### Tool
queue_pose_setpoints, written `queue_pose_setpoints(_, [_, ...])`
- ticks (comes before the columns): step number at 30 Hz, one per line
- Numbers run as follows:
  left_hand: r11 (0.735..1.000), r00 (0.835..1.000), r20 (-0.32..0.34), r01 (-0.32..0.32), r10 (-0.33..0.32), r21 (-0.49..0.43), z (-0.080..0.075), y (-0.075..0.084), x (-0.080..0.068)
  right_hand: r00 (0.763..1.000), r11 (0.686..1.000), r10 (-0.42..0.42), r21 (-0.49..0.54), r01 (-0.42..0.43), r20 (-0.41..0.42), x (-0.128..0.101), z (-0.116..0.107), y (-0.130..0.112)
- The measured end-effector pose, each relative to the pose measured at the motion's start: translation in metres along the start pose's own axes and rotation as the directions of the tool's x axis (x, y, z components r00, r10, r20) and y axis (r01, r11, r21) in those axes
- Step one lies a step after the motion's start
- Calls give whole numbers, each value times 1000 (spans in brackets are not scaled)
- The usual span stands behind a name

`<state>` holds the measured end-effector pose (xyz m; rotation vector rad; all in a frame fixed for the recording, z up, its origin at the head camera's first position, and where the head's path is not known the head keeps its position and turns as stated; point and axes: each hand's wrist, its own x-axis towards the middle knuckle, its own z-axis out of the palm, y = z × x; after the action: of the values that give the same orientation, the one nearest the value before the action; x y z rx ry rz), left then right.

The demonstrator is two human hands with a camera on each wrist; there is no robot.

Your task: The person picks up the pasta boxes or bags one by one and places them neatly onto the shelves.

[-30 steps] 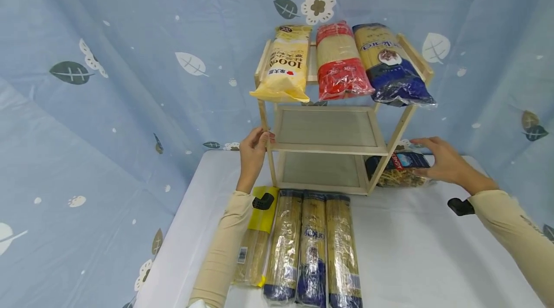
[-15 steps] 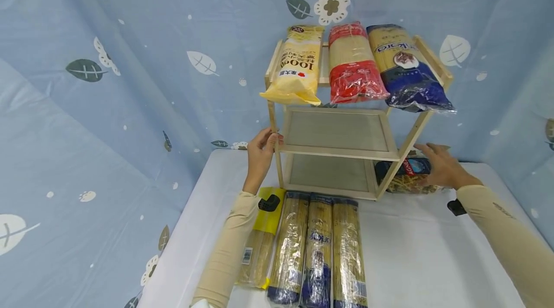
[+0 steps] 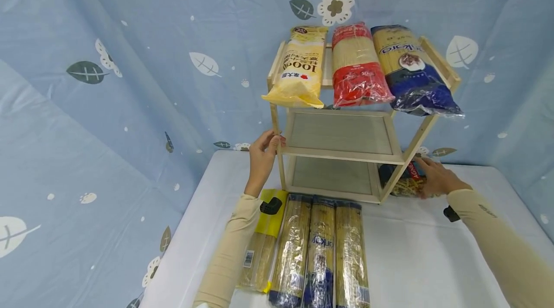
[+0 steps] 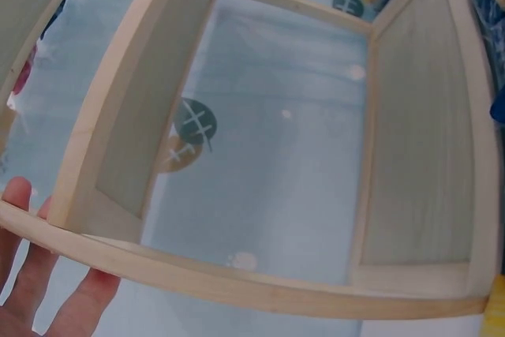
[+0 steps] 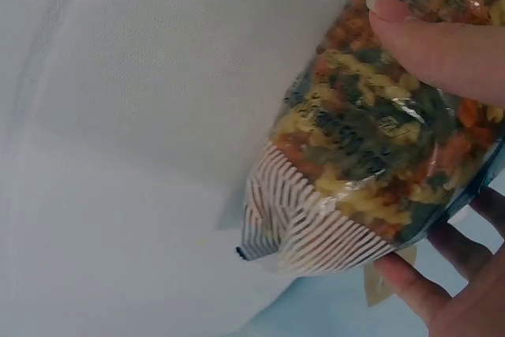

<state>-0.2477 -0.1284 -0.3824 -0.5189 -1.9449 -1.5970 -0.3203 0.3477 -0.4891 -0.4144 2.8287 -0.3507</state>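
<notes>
A wooden 3-tier rack point(image 3: 346, 149) stands on the white table point(image 3: 415, 250). The left hand point(image 3: 263, 154) grips its front-left post. Right of the rack, the right hand point(image 3: 437, 179) grasps a bag of tricolour pasta point(image 5: 371, 155) lying on the table.

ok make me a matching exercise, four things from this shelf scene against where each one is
Things:
1. red noodle packet
2. bag of tricolour fusilli
3. three spaghetti packets
4. left hand

Places:
A. lying on the table in front of the wooden shelf
B. on the shelf's front left post
C. middle of the top shelf
D. gripped by the right hand beside the shelf

Pairs: 1-C, 2-D, 3-A, 4-B
</notes>
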Motion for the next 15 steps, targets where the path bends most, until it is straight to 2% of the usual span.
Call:
queue_pose_setpoints(9, [1000, 1000, 3, -23, 23, 4, 2, 1, 0, 995, 996, -25, -89, 16, -97, -11, 4, 0])
queue_pose_setpoints(15, [1000, 1000, -3, -24, 24, 16, 0, 1, 0, 982, 996, -23, -93, 5, -190, -25, 22, 0])
